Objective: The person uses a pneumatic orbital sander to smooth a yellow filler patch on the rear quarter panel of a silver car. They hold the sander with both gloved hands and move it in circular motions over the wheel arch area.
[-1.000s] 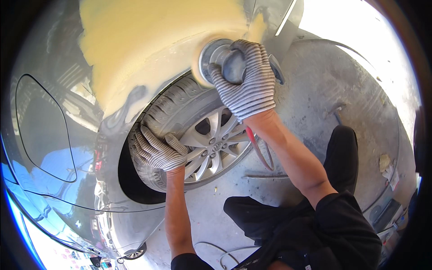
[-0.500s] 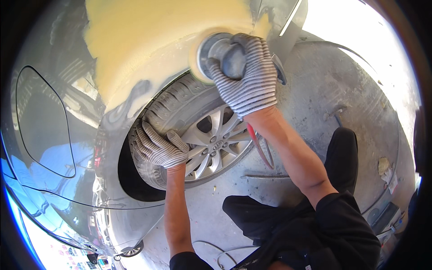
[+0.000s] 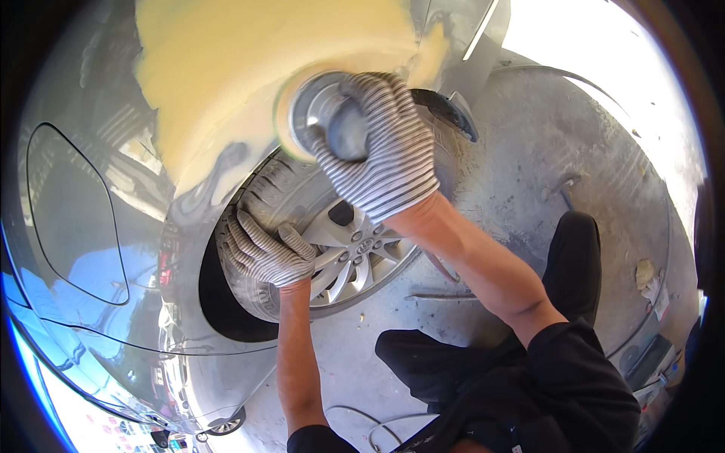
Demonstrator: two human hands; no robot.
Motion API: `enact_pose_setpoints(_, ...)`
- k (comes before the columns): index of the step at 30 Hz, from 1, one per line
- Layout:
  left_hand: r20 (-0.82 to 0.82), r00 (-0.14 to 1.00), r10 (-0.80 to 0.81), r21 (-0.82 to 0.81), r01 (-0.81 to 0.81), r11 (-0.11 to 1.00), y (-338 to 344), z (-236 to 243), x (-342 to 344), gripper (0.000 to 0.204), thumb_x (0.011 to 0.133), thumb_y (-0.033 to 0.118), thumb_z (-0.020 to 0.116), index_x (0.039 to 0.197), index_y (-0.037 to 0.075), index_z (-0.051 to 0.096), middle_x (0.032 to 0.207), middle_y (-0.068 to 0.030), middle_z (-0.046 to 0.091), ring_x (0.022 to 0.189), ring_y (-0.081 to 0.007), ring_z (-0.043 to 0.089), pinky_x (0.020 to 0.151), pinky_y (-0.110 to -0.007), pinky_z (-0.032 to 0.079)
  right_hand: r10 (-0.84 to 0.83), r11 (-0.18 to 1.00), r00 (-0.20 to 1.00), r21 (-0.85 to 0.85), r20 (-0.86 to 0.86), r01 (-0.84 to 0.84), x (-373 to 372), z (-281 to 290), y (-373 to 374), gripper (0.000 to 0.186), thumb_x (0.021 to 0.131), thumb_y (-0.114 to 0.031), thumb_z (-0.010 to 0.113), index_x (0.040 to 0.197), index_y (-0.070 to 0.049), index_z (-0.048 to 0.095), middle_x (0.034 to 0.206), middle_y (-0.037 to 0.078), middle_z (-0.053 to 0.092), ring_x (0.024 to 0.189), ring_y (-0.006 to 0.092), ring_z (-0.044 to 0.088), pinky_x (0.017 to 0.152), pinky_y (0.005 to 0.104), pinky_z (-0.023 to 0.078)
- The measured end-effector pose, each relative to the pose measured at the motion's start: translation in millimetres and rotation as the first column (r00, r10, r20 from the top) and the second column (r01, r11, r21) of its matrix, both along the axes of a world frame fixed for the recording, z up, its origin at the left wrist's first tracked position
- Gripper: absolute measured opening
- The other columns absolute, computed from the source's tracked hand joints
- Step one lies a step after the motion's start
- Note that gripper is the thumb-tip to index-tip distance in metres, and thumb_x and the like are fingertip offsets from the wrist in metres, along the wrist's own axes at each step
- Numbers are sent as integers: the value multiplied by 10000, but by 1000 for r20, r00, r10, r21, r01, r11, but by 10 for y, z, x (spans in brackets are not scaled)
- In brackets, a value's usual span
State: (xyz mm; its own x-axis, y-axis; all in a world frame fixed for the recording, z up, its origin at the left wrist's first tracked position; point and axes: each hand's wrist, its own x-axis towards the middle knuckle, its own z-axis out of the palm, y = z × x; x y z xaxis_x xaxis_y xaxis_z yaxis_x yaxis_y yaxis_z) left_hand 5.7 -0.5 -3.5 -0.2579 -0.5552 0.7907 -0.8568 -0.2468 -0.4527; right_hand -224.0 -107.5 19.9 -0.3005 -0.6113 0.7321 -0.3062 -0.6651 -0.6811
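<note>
My right hand, in a striped glove, is wrapped over a round sander, whose pad is at the lower edge of a yellow filler patch on the grey car panel, just above the wheel arch. My left hand, gloved alike, grips the tread of the tire with bent fingers, beside the silver alloy rim. A hose runs below my right wrist, partly hidden by it.
My dark-clothed knees are on either side of the grey concrete floor below the wheel. A dark elongated object and a crumpled scrap lie at the right. Another hose loops at the bottom. A fuel flap is at left.
My right hand and the sander have moved left and slightly down along the edge of the filler. My left hand stays on the tire.
</note>
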Motion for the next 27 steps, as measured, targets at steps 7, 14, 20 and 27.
enact_pose_setpoints(7,15,1000,-5,-8,5,1000,24,26,13,681,1048,393,471,1514,-103,477,1450,-348,547,1321,-533,550,1125,-678,413,-45,985,996,168,81,31,-150,-128,-121,580,799,-267,944,1212,7,642,1128,206,693,1026,344,738,897,437,643)
enact_pose_setpoints(14,-3,1000,1,20,-1,1000,35,-51,91,697,1048,404,465,1513,-115,481,1464,-360,533,1350,-546,514,1144,-697,385,9,1000,1000,22,11,-9,96,-5,73,598,810,-294,938,1233,2,636,1147,225,691,1007,343,749,886,416,657)
enact_pose_setpoints(20,-26,1000,8,26,-7,1000,53,15,45,716,1048,424,467,1519,-115,479,1482,-354,521,1366,-546,496,1156,-698,367,-9,970,996,241,94,-14,-138,-153,-105,604,811,-304,941,1232,3,635,1155,214,694,1043,349,744,918,419,649)
enact_pose_setpoints(27,-3,1000,13,40,-13,999,46,4,53,706,1037,411,468,1529,-95,467,1483,-343,530,1350,-534,525,1149,-666,399,10,1000,1000,-5,-6,-10,108,53,81,590,784,-279,942,1223,-23,641,1159,212,688,1035,361,733,878,469,652)
